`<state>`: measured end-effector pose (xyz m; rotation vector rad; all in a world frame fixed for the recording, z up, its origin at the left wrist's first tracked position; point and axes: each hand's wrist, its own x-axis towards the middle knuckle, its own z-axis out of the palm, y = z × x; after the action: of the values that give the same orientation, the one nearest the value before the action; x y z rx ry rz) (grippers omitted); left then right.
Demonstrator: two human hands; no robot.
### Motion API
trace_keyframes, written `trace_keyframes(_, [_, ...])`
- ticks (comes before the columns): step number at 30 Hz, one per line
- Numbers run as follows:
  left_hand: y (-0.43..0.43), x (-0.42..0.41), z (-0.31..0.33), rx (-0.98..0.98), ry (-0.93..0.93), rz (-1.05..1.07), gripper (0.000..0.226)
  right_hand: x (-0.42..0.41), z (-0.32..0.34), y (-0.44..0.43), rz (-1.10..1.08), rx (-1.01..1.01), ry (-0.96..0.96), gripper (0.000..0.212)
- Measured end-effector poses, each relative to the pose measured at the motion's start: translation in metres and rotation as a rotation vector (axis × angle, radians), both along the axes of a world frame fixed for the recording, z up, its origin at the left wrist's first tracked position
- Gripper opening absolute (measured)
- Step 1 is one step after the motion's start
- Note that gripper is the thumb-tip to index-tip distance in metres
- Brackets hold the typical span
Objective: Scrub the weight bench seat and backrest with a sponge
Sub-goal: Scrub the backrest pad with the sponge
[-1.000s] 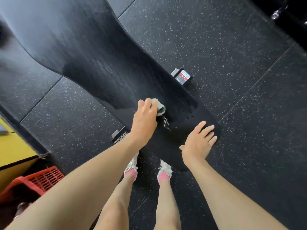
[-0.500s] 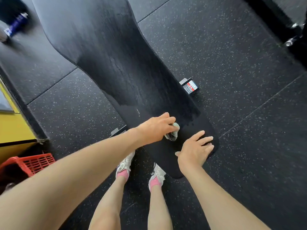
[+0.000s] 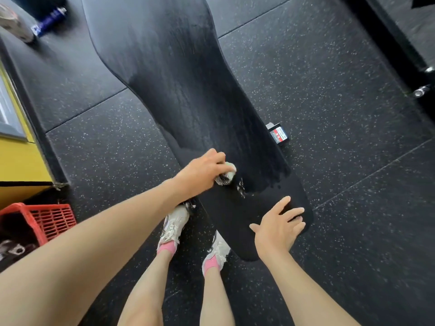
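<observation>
Head view: one black bench pad (image 3: 183, 90) runs from far left to near right, its far stretch wet. One sponge (image 3: 227, 173) sits on its near part, gripped in the curled fingers of the left hand (image 3: 200, 172). The right hand (image 3: 277, 228) is spread open over the pad's near end. Two white shoes (image 3: 174, 222) stand below, and one red basket (image 3: 54, 220) is at the near left. Half a second ago the sponge was just beside the right hand; now it lies farther off, and the hands are apart.
</observation>
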<state>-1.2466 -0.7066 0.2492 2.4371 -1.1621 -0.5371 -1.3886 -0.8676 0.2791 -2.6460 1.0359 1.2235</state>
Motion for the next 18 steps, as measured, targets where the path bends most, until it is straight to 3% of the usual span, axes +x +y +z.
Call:
trace_keyframes(3, [0.008, 0.001, -0.009, -0.057, -0.072, 0.602, 0.064, -0.007, 0.002, 0.008, -0.040, 0.047, -0.096, 0.103])
trace_keyframes(4, [0.002, -0.009, -0.008, -0.054, -0.070, 0.691, 0.062, -0.007, 0.003, 0.012, -0.036, 0.061, -0.129, 0.102])
trace_keyframes(6, [-0.010, -0.033, -0.005, -0.048, -0.072, 0.537, 0.061, -0.002, 0.006, 0.022, -0.008, 0.088, -0.203, 0.103])
trace_keyframes(9, [0.004, -0.039, -0.001, -0.029, -0.020, -0.091, 0.065, 0.014, 0.008, 0.036, 0.057, 0.129, -0.300, 0.105])
trace_keyframes(10, [0.016, -0.026, -0.001, -0.015, -0.031, -0.157, 0.068, 0.019, 0.009, 0.038, 0.085, 0.136, -0.318, 0.105])
trace_keyframes(12, [0.041, 0.001, -0.005, 0.002, -0.082, 0.040, 0.070, 0.030, 0.008, 0.041, 0.149, 0.143, -0.332, 0.105])
trace_keyframes(15, [0.047, 0.009, -0.009, -0.050, -0.077, 0.627, 0.065, 0.038, 0.007, 0.042, 0.216, 0.156, -0.321, 0.106])
trace_keyframes(17, [0.032, -0.010, -0.008, -0.049, -0.077, 0.630, 0.062, 0.041, 0.007, 0.045, 0.255, 0.166, -0.310, 0.107])
trace_keyframes(18, [0.027, -0.023, -0.008, -0.042, -0.079, 0.473, 0.062, 0.041, 0.006, 0.048, 0.269, 0.175, -0.308, 0.107])
